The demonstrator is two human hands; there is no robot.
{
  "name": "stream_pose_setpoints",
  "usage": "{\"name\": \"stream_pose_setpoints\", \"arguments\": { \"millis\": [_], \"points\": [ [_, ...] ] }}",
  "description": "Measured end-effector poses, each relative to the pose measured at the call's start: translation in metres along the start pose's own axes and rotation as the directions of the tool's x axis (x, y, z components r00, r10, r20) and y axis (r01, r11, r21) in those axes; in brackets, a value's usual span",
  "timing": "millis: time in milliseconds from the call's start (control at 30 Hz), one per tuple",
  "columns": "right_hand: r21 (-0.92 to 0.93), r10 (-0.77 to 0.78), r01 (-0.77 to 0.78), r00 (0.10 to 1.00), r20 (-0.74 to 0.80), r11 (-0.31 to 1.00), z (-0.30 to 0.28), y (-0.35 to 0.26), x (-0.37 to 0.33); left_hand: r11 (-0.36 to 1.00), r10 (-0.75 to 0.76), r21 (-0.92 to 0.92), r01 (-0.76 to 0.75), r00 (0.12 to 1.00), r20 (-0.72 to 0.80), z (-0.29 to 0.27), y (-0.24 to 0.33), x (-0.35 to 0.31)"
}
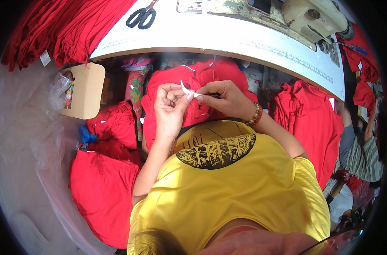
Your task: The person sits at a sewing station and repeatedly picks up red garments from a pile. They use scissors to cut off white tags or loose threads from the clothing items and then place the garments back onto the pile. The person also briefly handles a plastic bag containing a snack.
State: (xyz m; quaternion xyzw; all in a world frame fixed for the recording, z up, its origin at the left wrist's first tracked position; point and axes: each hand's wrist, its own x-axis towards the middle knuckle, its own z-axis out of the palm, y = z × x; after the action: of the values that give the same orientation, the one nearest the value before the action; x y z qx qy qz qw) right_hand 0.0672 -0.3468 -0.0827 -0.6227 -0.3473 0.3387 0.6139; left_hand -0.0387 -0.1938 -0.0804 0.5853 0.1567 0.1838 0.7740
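Observation:
Above my lap, both hands pinch a small, narrow white strip (187, 90), perhaps fabric or a label. My left hand (170, 106) grips it between thumb and index finger, the other fingers curled. From the other side, the thumb and index finger of my right hand (229, 101) are closed on the strip's right end. Something dark shows beneath the right fingers; whether it is a tool or shadow, I cannot make out. Behind and below the hands, red fabric (168, 80) lies bunched over my lap, with loose white threads near its top.
Ahead stands a white sewing table (168, 40) bearing black-handled scissors (141, 18) and a sewing machine (314, 17). Red garments (74, 32) hang over its left end; another red pile (306, 123) is at right. A cardboard box (88, 91) stands left. Another person (363, 157) sits far right.

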Motion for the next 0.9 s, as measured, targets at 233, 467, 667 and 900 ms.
{"name": "stream_pose_setpoints", "arguments": {
  "millis": [233, 467, 667, 900],
  "points": [
    [0.034, 0.067, -0.066, 0.997, -0.028, 0.997, -0.002, 0.011, -0.002, 0.772, 0.252, 0.567, -0.288, 0.957, 0.144, -0.009, 0.019, 0.068],
    [0.266, 0.091, -0.031, 0.972, -0.216, 0.963, 0.009, 0.013, -0.010, -0.079, 0.254, 0.952, -0.296, 0.918, 0.306, -0.065, 0.061, 0.260],
    [0.314, 0.046, 0.073, 0.932, -0.358, 0.947, -0.009, 0.037, -0.023, -0.184, -0.173, 0.949, -0.256, 0.959, 0.225, -0.048, 0.092, 0.255],
    [0.329, 0.067, 0.090, 0.897, -0.438, 0.940, -0.011, 0.037, -0.024, 0.474, -0.268, 0.865, -0.161, 0.910, 0.316, -0.100, 0.090, 0.140]
  ]
}}
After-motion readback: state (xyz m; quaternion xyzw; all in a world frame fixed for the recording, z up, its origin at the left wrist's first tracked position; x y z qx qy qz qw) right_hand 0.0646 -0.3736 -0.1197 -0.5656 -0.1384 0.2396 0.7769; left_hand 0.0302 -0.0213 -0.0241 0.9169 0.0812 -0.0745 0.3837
